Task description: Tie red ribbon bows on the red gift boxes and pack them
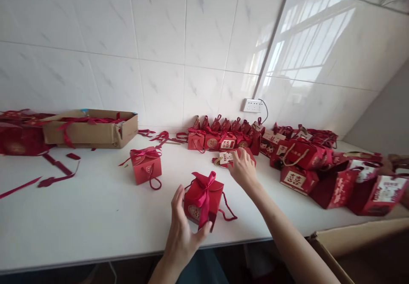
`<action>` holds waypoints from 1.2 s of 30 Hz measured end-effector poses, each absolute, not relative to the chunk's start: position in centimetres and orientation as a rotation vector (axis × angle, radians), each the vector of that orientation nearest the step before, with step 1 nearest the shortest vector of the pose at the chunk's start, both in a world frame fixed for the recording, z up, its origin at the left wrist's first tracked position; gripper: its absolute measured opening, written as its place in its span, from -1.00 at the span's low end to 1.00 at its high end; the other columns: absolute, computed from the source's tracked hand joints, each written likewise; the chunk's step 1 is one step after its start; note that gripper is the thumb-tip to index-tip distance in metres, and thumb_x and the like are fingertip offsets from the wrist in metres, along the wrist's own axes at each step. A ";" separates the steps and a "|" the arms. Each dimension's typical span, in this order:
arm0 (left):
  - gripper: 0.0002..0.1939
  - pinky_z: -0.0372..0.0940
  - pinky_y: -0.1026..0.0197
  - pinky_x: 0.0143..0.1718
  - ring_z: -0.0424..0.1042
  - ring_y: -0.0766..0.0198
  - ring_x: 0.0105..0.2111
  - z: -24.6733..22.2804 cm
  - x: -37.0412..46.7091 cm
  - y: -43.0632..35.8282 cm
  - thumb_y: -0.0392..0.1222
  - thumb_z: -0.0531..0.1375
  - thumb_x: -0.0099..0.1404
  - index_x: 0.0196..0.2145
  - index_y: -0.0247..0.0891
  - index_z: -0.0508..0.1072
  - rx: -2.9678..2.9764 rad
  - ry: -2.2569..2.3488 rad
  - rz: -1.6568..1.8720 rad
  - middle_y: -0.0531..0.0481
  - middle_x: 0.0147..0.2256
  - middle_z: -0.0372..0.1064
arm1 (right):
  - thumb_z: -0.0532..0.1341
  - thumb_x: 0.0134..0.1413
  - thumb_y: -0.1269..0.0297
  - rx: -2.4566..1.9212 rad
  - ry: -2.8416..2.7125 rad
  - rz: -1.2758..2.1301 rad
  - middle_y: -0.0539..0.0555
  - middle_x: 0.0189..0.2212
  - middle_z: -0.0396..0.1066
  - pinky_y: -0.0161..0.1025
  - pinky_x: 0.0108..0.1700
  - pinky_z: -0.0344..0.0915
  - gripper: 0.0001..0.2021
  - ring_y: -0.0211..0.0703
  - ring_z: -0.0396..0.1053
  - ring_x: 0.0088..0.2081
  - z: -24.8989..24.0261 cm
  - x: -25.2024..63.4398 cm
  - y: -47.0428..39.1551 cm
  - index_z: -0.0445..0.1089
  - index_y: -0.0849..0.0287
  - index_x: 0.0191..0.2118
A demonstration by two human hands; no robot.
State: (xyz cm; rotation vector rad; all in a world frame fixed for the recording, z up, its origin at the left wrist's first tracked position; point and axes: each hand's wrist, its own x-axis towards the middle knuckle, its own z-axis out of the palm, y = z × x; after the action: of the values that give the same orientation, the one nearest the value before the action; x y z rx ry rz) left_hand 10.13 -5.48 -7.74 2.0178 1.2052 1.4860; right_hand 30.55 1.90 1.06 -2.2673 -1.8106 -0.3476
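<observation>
My left hand (185, 228) is curved around the near left side of a red gift box (191, 196), with the thumb on its lower front. A crimson ribbon bow (206, 190) is tied over that box, and a dark red cord handle (229, 212) hangs out at its right. Farther back, my right hand (243, 168) has its fingers bent down onto a red tagged gift box (251, 152) lying on the table; the fingertips are partly hidden. A white tag (226, 158) shows beside them. Another ribboned red box (146, 168) stands to the left.
Rows of small red boxes (212, 141) stand along the wall. Red bags and boxes (335, 186) crowd the right side. A cardboard tray (86, 137) of ribbons and loose ribbon pieces (60, 164) lie left. An open carton (361, 237) is at the lower right.
</observation>
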 end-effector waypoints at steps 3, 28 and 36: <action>-0.16 0.15 -0.20 0.09 0.07 -0.12 0.19 -8.5 10.1 -4.8 0.00 0.14 0.20 0.26 -0.23 -0.26 1.849 1.229 1.372 -0.37 0.22 -0.12 | 0.20 0.04 0.43 -2.437 -1.810 -0.325 0.34 0.26 -0.08 0.31 0.09 -0.02 -0.44 0.31 -0.12 0.26 -0.8 33.7 3.5 0.12 0.15 0.19; -0.34 0.25 -0.08 0.06 0.15 -0.05 0.18 -9.6 10.0 -4.7 -0.01 0.04 0.28 0.23 -0.27 -0.12 2.003 1.248 1.276 -0.36 0.20 0.05 | 0.10 0.23 0.22 -2.817 -1.158 -0.138 0.14 -0.14 0.39 -0.13 -0.17 0.39 -0.69 -0.15 0.42 -0.19 -1.7 44.1 3.1 0.26 0.27 0.02; -0.39 0.24 -0.09 0.06 0.16 -0.04 0.18 -8.9 10.1 -5.0 -0.08 0.01 0.30 0.23 -0.27 -0.10 1.971 1.243 1.273 -0.36 0.18 0.07 | 0.10 0.23 0.18 -2.602 -1.791 -0.018 0.10 -0.18 0.41 -0.12 -0.14 0.36 -0.74 -0.18 0.40 -0.20 -1.1 38.3 4.4 0.36 0.25 -0.12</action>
State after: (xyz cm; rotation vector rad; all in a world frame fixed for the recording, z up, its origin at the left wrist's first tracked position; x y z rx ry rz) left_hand 10.14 -4.97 -8.85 1.9709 1.2427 1.2732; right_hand 38.29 4.36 -1.08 -2.6016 -1.7912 -0.0181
